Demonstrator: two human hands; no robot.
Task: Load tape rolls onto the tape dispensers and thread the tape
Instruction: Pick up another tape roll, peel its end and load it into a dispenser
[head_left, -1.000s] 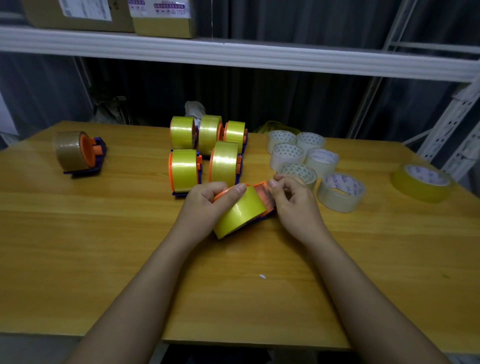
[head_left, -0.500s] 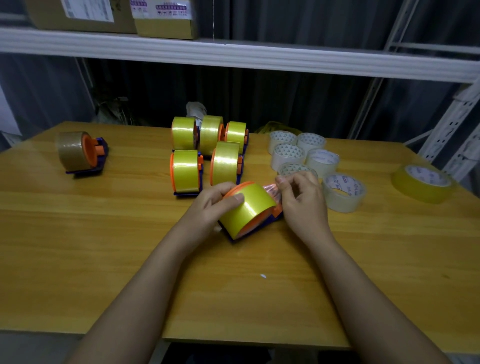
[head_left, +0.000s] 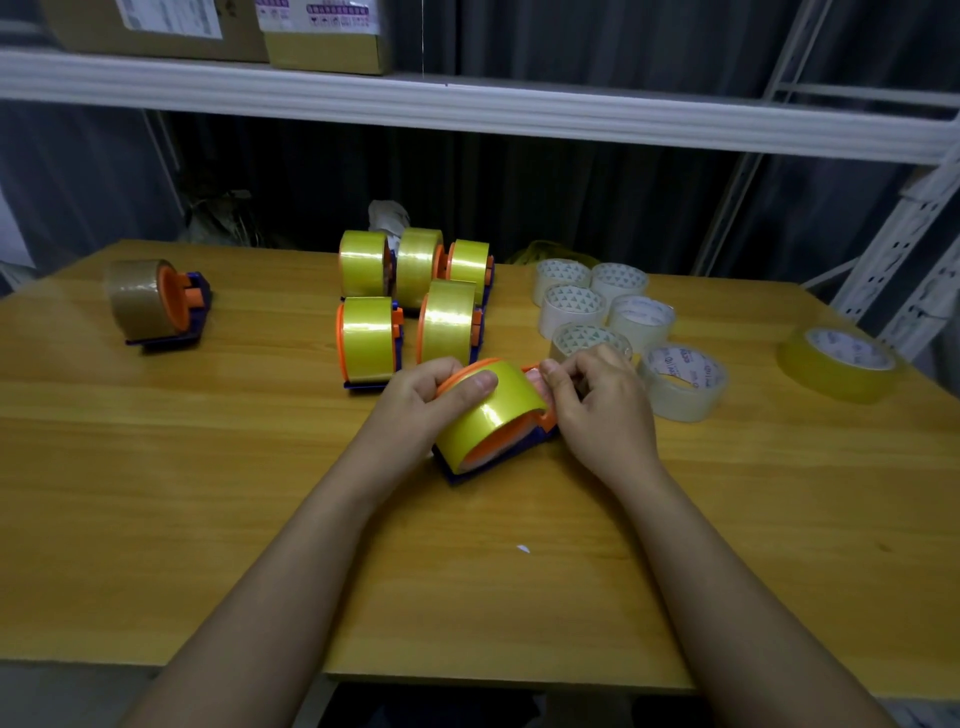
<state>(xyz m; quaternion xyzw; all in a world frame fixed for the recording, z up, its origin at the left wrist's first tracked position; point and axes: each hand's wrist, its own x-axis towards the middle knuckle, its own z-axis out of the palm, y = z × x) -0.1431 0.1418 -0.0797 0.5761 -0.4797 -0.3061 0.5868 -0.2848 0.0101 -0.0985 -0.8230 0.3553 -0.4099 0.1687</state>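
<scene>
While the left hand (head_left: 415, 400) grips the yellow tape roll (head_left: 488, 410) on its orange-and-blue dispenser (head_left: 511, 452), thumb across the roll's top, the right hand (head_left: 597, 410) pinches the tape end at the dispenser's far side. The dispenser sits mid-table (head_left: 208, 493), just in front of five loaded dispensers (head_left: 410, 301). Right of it lie spare rolls (head_left: 608, 317) with printed cores (the writing too blurred to read). Labelled boxes (head_left: 322, 31) sit on the shelf (head_left: 467, 109) above, text illegible. Bare wood stretches from the dispenser to the near edge.

Left hand (head_left: 421, 397), right hand (head_left: 597, 402) curled, gripping.
</scene>
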